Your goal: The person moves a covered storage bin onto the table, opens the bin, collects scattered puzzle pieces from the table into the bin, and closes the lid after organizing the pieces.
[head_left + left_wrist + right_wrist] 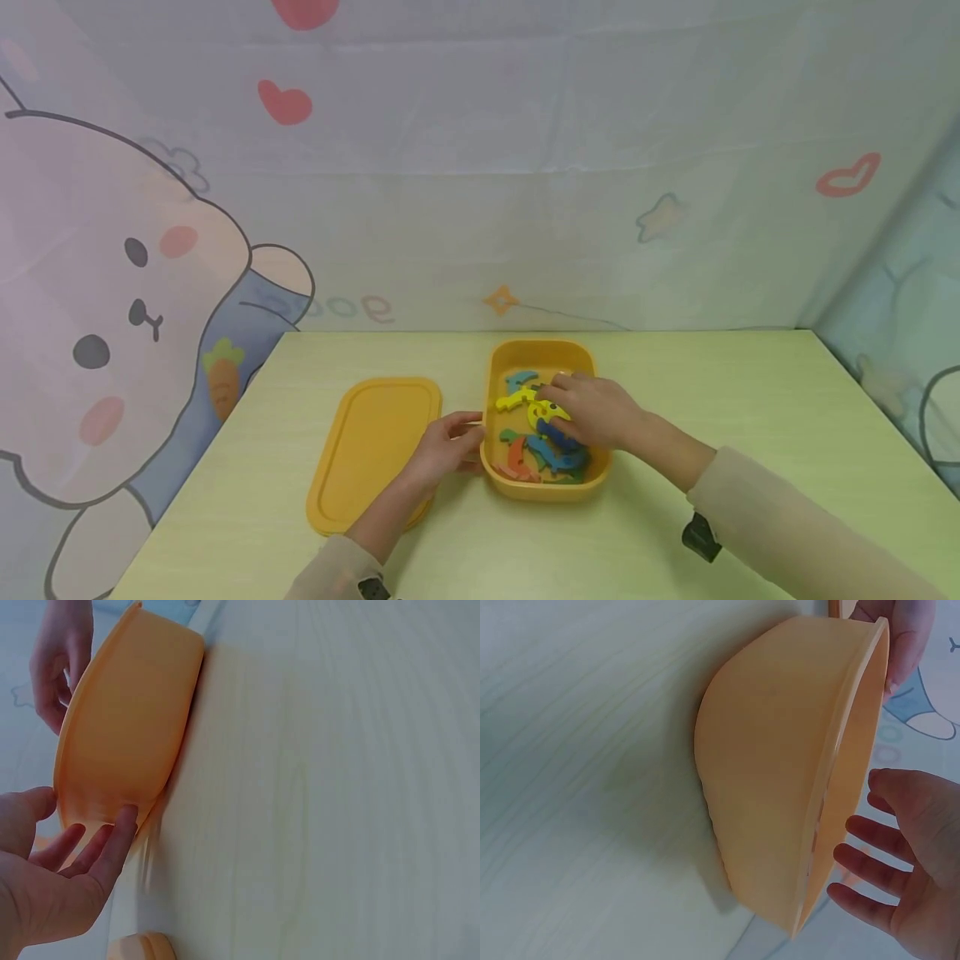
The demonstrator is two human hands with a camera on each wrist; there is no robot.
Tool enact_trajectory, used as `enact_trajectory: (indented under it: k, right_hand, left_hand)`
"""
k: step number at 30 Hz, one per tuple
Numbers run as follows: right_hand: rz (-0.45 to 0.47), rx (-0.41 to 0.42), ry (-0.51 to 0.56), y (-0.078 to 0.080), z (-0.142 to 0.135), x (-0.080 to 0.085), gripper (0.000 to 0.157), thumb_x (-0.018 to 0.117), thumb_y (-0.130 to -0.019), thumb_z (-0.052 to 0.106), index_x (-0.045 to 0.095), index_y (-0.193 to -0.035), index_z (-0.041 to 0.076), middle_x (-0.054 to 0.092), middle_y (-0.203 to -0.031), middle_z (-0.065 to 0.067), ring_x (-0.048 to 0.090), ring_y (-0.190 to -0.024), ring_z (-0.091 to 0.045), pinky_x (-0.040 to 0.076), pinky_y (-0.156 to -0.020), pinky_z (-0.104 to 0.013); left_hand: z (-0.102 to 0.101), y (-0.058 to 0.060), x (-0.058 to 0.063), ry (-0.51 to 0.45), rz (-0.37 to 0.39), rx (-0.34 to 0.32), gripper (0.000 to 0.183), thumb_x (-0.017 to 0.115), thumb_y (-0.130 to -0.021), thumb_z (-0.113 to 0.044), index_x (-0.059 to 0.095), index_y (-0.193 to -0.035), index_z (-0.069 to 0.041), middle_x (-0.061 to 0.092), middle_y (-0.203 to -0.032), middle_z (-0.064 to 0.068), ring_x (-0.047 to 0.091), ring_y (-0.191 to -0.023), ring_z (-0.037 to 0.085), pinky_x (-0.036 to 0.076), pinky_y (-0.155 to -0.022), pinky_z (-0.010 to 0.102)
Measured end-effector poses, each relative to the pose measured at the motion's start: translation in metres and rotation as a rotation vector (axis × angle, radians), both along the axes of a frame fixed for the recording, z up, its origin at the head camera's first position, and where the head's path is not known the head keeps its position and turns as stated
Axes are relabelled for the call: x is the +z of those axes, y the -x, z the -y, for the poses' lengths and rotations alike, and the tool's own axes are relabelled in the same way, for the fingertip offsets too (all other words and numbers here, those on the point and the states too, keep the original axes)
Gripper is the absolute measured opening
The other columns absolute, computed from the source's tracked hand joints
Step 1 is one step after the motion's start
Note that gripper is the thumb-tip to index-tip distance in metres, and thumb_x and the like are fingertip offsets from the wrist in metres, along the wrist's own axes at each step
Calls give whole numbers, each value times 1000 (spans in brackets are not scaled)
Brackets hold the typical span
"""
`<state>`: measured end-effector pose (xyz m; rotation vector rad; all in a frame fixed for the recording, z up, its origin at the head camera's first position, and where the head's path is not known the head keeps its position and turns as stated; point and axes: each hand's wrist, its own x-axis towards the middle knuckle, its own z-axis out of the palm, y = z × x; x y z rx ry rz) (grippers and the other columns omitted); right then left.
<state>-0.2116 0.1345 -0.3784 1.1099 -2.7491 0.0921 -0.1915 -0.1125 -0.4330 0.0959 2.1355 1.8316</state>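
Observation:
A yellow-orange plastic bin (pixel 546 493) holds several small coloured animal-shaped pieces, among them a yellow one (pixel 514 399), a blue one (pixel 553 455) and a red one (pixel 517 458). My left hand (pixel 442 450) is at the bin's left side. In the left wrist view, its straight fingertips touch the bin's outer wall (pixel 135 712) and the thumb is at the rim. My right hand (pixel 600 408) reaches over the right rim, fingers pointing down among the pieces. In the right wrist view that hand (pixel 915 862) has loosely bent, spread fingers with nothing visible between them; the rim hides the pieces.
A flat yellow-orange lid (pixel 378 437) lies on the light wooden table (pixel 720 400), left of the bin and partly behind the left forearm. Behind the table hangs a pale cloth (pixel 480 167) printed with a cartoon bear and hearts.

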Motion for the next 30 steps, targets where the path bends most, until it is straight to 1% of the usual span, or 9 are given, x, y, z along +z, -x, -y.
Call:
enact_trajectory:
  k: [3, 6, 11, 16, 19, 23, 25, 26, 30]
  right_hand:
    - [12, -7, 17, -1, 2, -1, 29, 67, -83, 28, 63, -109, 16, 59, -93, 0, 55, -74, -17, 47, -54, -25]
    - [16, -7, 46, -2, 4, -1, 24, 67, -83, 25, 64, -105, 15, 59, -93, 0, 56, -75, -17, 48, -55, -25]
    - [-8, 7, 109, -4, 10, -2, 17, 68, -83, 21, 64, -98, 14, 61, -90, 1, 59, -76, -16, 50, -56, -25]
    - [-31, 22, 168, -4, 17, -3, 12, 67, -82, 15, 64, -93, 13, 62, -89, 1, 60, -75, -16, 50, -56, -26]
    - [-26, 29, 182, -4, 22, -3, 10, 67, -82, 15, 63, -91, 12, 62, -88, -1, 59, -72, -15, 52, -60, -29]
    - [-17, 32, 187, -3, 28, -5, 10, 66, -83, 16, 63, -91, 13, 63, -91, 0, 60, -72, -13, 52, -63, -27]
    - [-10, 36, 202, -2, 31, -6, 9, 65, -84, 16, 63, -92, 14, 63, -91, 1, 60, -72, -13, 51, -61, -24]
    - [-10, 41, 208, -2, 32, -7, 9, 64, -84, 16, 63, -93, 14, 63, -91, 1, 59, -72, -12, 49, -57, -21]
    - [-1, 53, 233, -2, 40, -4, 7, 63, -85, 16, 62, -92, 14, 62, -89, 3, 58, -70, -10, 44, -53, -16]
  left_hand:
    - [1, 1, -1, 7, -30, 35, 43, 57, -92, -25, 50, -127, -1, 55, -110, 19, 66, -84, 23, 56, -72, 38]
    - [4, 1, 0, 35, -74, 68, 41, 58, -91, -25, 53, -124, -2, 57, -108, 15, 64, -87, 22, 56, -72, 38]
    - [11, -1, 5, 93, -146, 111, 35, 59, -90, -21, 57, -119, -1, 60, -109, 14, 62, -93, 30, 57, -71, 35]
    - [20, -3, 10, 100, -188, 137, 29, 61, -89, -17, 60, -113, -1, 61, -109, 16, 61, -93, 34, 57, -72, 36]
    - [26, -4, 13, 114, -196, 147, 27, 62, -88, -16, 61, -111, -2, 61, -110, 18, 62, -92, 34, 56, -72, 37]
    - [34, -5, 14, 143, -193, 149, 26, 60, -89, -13, 60, -112, -1, 61, -109, 17, 62, -91, 33, 56, -73, 38]
    - [38, -5, 14, 165, -195, 149, 25, 60, -89, -11, 60, -112, -1, 61, -108, 16, 62, -90, 33, 56, -72, 37]
    - [41, -5, 13, 177, -197, 150, 25, 60, -89, -11, 60, -112, -1, 62, -107, 15, 63, -90, 32, 56, -72, 37]
    - [50, -6, 13, 223, -203, 167, 24, 60, -88, -10, 61, -111, -1, 62, -105, 13, 63, -88, 29, 57, -70, 36]
